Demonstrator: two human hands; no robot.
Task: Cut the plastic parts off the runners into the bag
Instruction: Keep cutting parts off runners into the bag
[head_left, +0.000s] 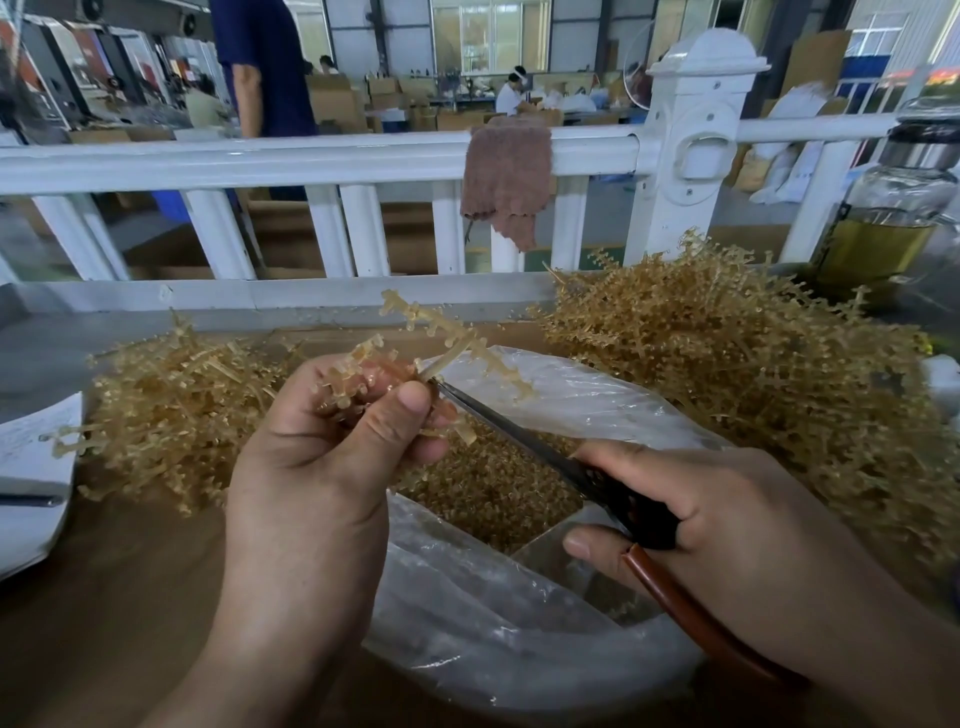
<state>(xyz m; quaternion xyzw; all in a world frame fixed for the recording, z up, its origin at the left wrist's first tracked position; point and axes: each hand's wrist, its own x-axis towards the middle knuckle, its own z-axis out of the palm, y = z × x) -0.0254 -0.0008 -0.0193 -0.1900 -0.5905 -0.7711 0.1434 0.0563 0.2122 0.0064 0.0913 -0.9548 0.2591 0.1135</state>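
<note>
My left hand (322, 467) is shut on a translucent amber runner (457, 340), held over the open clear plastic bag (509, 623). The runner's branched end sticks up and to the right, with small parts along its arms. My right hand (727, 535) grips scissors (524, 441) with dark blades and brown handles. The blade tips touch the runner's stem right beside my left thumb. Inside the bag lies a bed of small amber cut parts (493, 483).
A low heap of runners (171, 415) lies to the left of the bag, a taller heap (743, 364) to the right. Behind stands a white railing (311, 156) with a brown cloth (506, 182) draped over it. A glass jar (888, 218) is at far right, white papers (31, 467) at left.
</note>
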